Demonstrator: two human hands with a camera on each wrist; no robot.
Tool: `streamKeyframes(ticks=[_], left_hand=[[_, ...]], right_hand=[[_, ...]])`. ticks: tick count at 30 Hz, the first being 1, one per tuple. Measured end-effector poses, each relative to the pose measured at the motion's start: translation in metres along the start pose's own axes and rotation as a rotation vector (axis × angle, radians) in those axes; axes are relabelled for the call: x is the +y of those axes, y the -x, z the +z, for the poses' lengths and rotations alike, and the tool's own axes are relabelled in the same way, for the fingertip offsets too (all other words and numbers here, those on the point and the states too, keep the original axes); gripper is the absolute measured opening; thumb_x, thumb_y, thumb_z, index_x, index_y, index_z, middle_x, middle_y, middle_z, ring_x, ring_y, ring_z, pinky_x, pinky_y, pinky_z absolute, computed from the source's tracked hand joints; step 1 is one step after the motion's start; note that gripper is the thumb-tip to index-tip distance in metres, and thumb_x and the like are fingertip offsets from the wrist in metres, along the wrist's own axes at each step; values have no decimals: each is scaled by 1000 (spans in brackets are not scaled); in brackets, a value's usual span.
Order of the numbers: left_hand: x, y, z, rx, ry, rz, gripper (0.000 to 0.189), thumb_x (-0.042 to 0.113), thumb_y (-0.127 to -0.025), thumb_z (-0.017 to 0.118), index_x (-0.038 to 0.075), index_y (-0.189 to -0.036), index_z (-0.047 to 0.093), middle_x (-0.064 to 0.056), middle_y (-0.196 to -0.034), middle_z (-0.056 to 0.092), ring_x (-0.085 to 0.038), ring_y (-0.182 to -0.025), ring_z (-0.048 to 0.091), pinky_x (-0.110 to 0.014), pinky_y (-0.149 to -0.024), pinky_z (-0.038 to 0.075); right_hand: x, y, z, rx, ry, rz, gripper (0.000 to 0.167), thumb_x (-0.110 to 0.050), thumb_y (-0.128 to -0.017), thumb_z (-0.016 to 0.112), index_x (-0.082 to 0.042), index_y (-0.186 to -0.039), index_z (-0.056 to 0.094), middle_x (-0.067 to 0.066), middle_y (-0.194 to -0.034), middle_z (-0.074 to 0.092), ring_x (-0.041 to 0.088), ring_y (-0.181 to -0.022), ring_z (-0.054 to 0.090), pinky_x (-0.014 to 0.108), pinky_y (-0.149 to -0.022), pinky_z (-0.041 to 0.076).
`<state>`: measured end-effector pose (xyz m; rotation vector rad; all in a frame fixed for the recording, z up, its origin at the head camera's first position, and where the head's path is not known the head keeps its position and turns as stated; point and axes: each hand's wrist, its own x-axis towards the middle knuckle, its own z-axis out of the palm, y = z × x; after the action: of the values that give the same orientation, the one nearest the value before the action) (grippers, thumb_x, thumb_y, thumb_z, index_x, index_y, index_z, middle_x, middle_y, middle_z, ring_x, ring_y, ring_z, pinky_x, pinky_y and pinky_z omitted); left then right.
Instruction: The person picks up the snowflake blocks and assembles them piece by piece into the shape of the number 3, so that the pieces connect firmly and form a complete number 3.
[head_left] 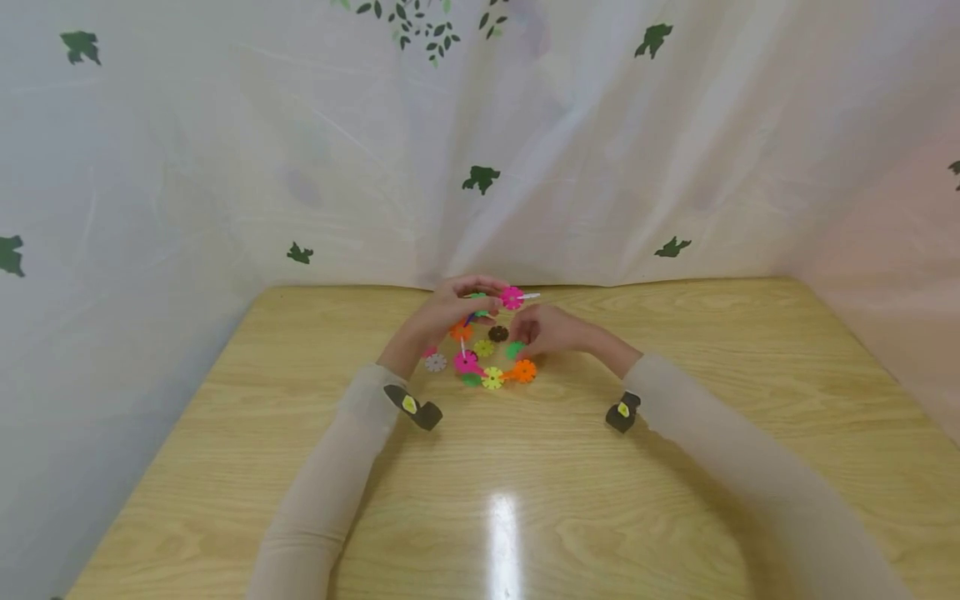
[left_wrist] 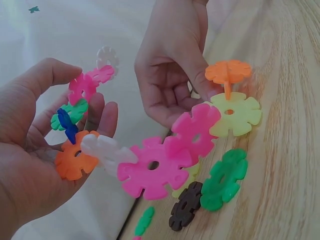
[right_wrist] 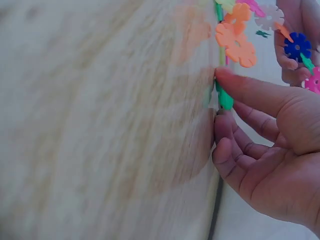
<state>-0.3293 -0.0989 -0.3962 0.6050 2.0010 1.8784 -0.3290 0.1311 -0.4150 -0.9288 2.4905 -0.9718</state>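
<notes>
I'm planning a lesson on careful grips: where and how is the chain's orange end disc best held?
Probably pinch the orange end disc by its free rim, thumb and finger on opposite faces, coming from the person's right. It is thin and notched, and its left side joins another orange disc, leaving the right edge clear.

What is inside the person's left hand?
The left hand holds part of a chain: a pink disc, green disc, blue disc and orange disc. Any parts the hand covers cannot be seen.
</notes>
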Motion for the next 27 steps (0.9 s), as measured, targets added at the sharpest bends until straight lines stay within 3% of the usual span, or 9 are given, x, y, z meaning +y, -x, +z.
streamKeyframes(ticks=[9,15,20,24,27], left_hand=[[0,-1,2,10,4,-20,30,6,-98,65,3,-128,67,-5,-113,68,-22,-97,62,-59,-108,49],[-3,0,2,18,-11,-29,28,7,-98,66,5,-125,70,-5,-112,69,-24,-99,62,-55,-105,53],[-2,0,2,25,-24,-20,28,7,-98,66,5,-126,70,-5,-112,69,-19,-95,63,-54,-103,54],[-2,0,2,23,-36,-18,29,7,-98,65,4,-127,69,-4,-114,68,-17,-94,63,-47,-99,58],[-3,-1,2,22,-40,-21,29,7,-98,65,3,-127,69,-5,-114,67,-17,-93,63,-41,-94,61]], right_hand=[[18,26,-16,126,-122,98,21,0,-85,77,2,-103,67,19,-97,71,22,-88,65,26,-76,55],[21,43,-32,202,-253,150,24,-6,-93,71,4,-115,67,15,-93,71,28,-79,65,35,-67,57],[20,47,-39,246,-432,161,35,-10,-99,65,3,-131,62,5,-96,70,35,-92,65,44,-87,60],[19,46,-38,271,-576,161,34,-11,-100,65,3,-129,58,-1,-101,71,29,-100,70,48,-101,56],[19,45,-37,283,-673,148,27,-8,-100,64,3,-123,55,-1,-101,72,25,-99,73,48,-104,55]])
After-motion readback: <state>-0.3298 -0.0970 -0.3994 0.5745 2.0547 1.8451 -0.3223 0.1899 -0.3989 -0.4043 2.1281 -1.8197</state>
